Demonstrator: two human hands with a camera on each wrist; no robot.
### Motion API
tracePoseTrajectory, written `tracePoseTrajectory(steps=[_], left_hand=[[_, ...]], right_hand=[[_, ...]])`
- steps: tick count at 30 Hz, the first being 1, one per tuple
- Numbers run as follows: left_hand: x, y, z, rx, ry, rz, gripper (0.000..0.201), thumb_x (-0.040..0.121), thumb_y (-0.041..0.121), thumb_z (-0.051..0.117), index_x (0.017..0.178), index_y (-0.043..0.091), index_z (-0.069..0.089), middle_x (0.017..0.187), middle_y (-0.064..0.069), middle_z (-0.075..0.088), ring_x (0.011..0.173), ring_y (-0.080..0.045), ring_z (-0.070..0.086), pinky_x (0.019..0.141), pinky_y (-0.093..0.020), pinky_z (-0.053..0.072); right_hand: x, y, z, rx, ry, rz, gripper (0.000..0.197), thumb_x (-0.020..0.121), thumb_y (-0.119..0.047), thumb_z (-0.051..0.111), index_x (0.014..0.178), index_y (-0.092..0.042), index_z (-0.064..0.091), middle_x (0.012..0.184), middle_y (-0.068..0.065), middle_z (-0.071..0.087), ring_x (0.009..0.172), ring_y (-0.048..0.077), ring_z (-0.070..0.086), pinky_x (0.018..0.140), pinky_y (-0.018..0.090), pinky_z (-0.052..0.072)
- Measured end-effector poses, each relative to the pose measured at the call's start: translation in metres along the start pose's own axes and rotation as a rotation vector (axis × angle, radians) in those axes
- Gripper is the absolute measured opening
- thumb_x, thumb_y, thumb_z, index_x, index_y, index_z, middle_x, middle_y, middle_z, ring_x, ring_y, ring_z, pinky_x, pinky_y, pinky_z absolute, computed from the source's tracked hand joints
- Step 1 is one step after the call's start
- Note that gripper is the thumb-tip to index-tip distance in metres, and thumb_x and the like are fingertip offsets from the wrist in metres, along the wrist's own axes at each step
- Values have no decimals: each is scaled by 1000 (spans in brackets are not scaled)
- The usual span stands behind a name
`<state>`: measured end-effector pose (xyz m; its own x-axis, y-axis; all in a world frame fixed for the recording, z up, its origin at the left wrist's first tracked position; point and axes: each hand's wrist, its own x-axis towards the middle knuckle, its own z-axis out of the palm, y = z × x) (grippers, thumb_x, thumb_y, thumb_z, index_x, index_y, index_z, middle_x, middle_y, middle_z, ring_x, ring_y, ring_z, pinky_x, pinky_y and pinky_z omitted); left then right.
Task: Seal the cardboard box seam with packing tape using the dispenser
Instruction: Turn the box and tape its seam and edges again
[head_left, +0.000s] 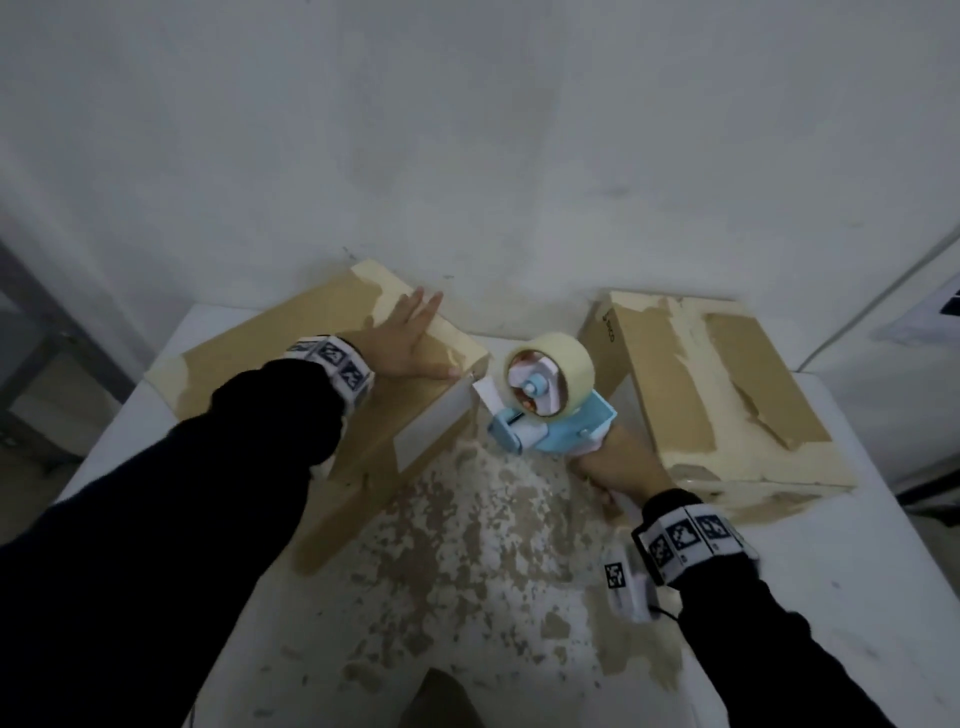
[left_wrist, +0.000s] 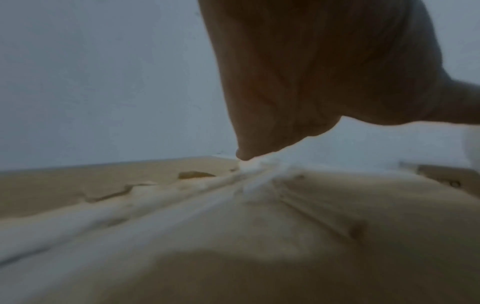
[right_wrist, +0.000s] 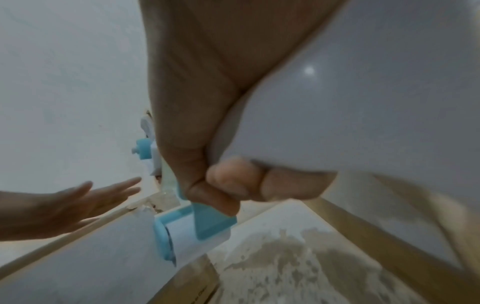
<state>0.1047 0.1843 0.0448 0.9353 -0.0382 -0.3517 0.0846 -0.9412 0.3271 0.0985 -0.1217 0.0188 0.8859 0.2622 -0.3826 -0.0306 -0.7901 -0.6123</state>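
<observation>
On the counter (head_left: 831, 597), the left hand (head_left: 400, 338) lies spread flat on the box (head_left: 291, 364), likely steadying it, while the right hand (head_left: 618, 467) grips the dispenser (head_left: 545, 410), its front touching the box's near side to start tape.

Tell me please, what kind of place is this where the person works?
Probably a plain packing or practice workstation indoors: a white table with worn, scuffed patches against a bare wall, and two cardboard boxes layered with old tape.
</observation>
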Motion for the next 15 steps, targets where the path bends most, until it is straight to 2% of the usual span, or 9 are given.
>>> tracePoseTrajectory(steps=[2, 3, 5, 8, 10, 13, 15], left_hand=[[-14, -18, -8, -22, 101, -10, 109, 68, 84, 39, 149, 26, -7, 158, -1, -12, 145, -22, -8, 116, -52, 4], [-22, -31, -13, -19, 146, -24, 105, 72, 82, 37, 150, 23, 1, 158, -5, -4, 146, -25, -2, 117, -49, 6], [-39, -61, -23, 73, 129, -90, 99, 75, 81, 31, 150, 20, 7, 157, -12, 5, 144, -30, 7, 117, -46, 11], [-68, -109, -26, 222, -15, -274, 82, 82, 72, 34, 147, 30, 8, 155, -13, 5, 140, -38, 14, 112, -53, 19], [-88, -124, -19, 264, -73, -296, 79, 84, 70, 34, 147, 32, 5, 155, -13, 1, 140, -39, 15, 114, -48, 19], [-107, -132, -9, 303, -25, -284, 80, 82, 73, 32, 147, 36, 4, 155, -11, 3, 140, -38, 13, 115, -46, 15], [-116, -131, -9, 316, -29, -295, 81, 78, 78, 31, 146, 40, 6, 153, -10, 7, 137, -40, 13, 114, -50, 17]], right_hand=[[-11, 0, 11, 305, -24, 124, 21, 76, 3, 51, 62, -11, 46, 42, 3, 43, 36, 16, 39, 41, 20, 32], [-16, 0, 18, 471, -45, 186, 23, 77, 10, 47, 63, -9, 44, 42, 6, 37, 35, 18, 34, 40, 20, 30], [-20, 2, 35, 664, -87, 300, 27, 75, 14, 44, 65, -11, 39, 49, 6, 34, 38, 18, 31, 42, 21, 28], [-16, 6, 62, 722, -108, 454, 22, 76, 8, 47, 63, -9, 44, 51, 9, 43, 41, 22, 42, 39, 22, 38], [-12, 5, 79, 759, -111, 499, 20, 75, 4, 48, 62, -10, 43, 49, 8, 41, 39, 21, 40, 39, 21, 36], [-5, 2, 95, 767, -144, 560, 22, 76, -4, 51, 57, -10, 42, 42, 7, 41, 35, 19, 38, 38, 20, 33], [-2, -4, 99, 760, -138, 597, 19, 79, -9, 53, 61, -8, 46, 44, 8, 47, 44, 22, 43, 45, 24, 36]])
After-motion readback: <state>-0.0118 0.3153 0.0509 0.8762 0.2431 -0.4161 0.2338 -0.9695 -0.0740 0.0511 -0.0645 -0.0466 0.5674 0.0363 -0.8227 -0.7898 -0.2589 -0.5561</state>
